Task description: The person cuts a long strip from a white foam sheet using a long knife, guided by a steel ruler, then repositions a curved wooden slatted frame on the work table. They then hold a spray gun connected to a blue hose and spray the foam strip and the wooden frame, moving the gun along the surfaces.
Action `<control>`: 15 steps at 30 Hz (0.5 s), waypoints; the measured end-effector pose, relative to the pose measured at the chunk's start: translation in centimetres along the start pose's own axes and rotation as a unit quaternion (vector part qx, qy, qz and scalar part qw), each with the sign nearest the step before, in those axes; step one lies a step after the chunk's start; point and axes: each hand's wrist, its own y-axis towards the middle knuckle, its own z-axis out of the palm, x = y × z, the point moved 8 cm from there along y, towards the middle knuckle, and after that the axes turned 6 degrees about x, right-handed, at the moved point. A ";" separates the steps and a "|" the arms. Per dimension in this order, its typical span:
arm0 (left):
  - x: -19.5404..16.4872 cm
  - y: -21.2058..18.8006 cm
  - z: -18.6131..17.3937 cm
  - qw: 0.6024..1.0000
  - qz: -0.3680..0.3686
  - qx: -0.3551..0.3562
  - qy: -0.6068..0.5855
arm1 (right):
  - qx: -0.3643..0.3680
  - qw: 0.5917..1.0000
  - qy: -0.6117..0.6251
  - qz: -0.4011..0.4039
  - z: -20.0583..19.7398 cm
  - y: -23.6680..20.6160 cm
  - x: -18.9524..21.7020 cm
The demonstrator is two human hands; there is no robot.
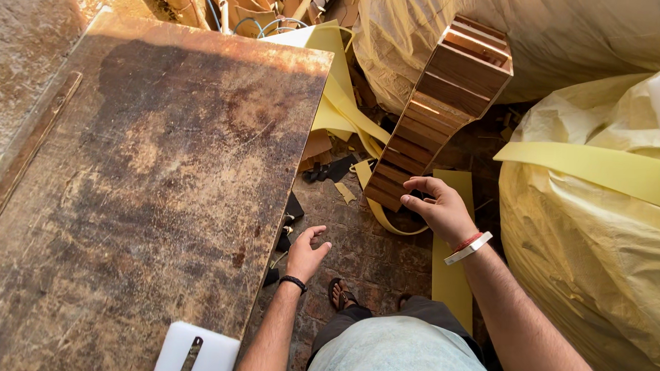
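Note:
A tall wooden slatted frame (pixel 439 101) leans away from me over the brick floor, its near lower end by my right hand (pixel 435 205). That hand's fingers curl at the frame's bottom edge, touching or just off it. My right wrist wears a white and red band. Beside the edge of the worn wooden table (pixel 147 179) floats my left hand (pixel 307 250), fingers apart and holding nothing; a black band circles its wrist.
Yellow foam strips (pixel 347 106) and scraps litter the floor. Big yellow plastic-wrapped bundles (pixel 599 239) fill the right and the back. A white block with a tool on it (pixel 196 353) lies at the table's near edge. My sandalled foot (pixel 341 292) stands below.

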 end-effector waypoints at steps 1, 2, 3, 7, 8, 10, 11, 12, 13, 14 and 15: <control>-0.4 0.7 -0.3 1.000 0.018 0.001 -0.015 | -0.004 1.000 0.011 0.015 -0.3 0.8 -0.2; -0.4 1.2 -0.4 1.000 0.007 0.009 -0.020 | -0.015 1.000 0.015 0.022 -0.9 1.8 -0.2; -0.3 1.6 -0.4 1.000 -0.004 0.015 -0.026 | -0.024 0.999 0.020 0.029 -1.7 3.0 -0.2; 0.3 2.7 -0.5 0.998 -0.046 0.036 -0.018 | -0.071 0.993 0.025 0.090 -5.9 8.4 -0.8; 0.2 3.0 -0.6 0.998 -0.040 0.037 -0.024 | -0.081 0.993 0.007 0.081 -7.1 10.0 -0.6; 0.0 3.6 -0.8 0.998 -0.031 0.036 -0.037 | -0.101 0.993 -0.030 0.061 -9.3 13.7 -0.4; -0.2 4.1 -1.1 0.998 -0.024 0.032 -0.048 | -0.114 0.990 -0.078 0.036 -10.6 15.8 0.0; -0.5 4.6 -1.5 0.998 -0.019 0.027 -0.059 | -0.125 0.984 -0.125 0.011 -11.8 18.1 0.4; -0.8 4.9 -1.9 0.997 -0.016 0.021 -0.071 | -0.134 0.976 -0.172 -0.014 -12.9 20.3 0.7; -1.0 5.3 -2.2 0.997 -0.028 0.012 -0.064 | -0.141 0.968 -0.207 -0.023 -14.1 22.7 0.8; -1.4 5.7 -2.7 0.998 -0.039 0.002 -0.057 | -0.149 0.958 -0.242 -0.033 -15.2 25.3 1.0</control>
